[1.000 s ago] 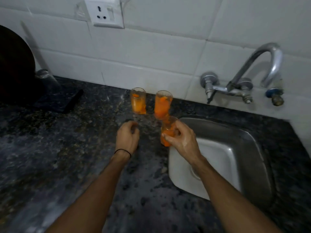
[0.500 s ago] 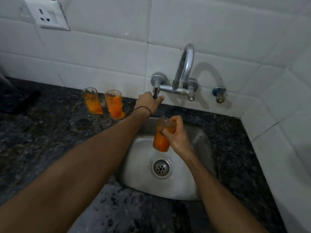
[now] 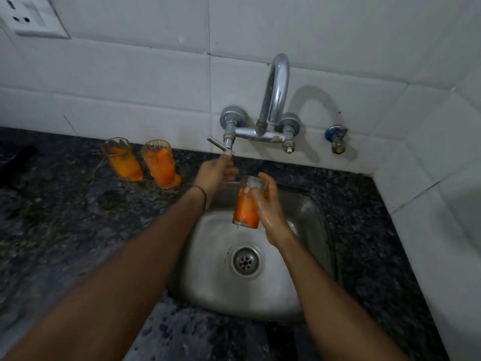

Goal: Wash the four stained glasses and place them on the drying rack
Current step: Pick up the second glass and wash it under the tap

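My right hand (image 3: 269, 209) grips an orange-stained glass (image 3: 246, 207) upright over the steel sink (image 3: 208, 277). My left hand (image 3: 216, 173) reaches to the wall tap (image 3: 273, 105) and holds the end of its left lever handle (image 3: 221, 147). Two more orange-stained glasses stand on the dark granite counter left of the sink: one (image 3: 122, 158) nearer the wall, the other (image 3: 160, 164) beside it with an orange puddle at its base. No water runs from the spout.
The sink drain (image 3: 244, 261) lies below the held glass. A small blue-capped valve (image 3: 337, 139) sits on the wall right of the tap. A socket plate (image 3: 28, 16) is at the upper left. White tiled walls close in the back and right.
My right hand carried the glass from the counter edge to over the sink. My left hand left the counter, reached the tap and now holds the lever handle.
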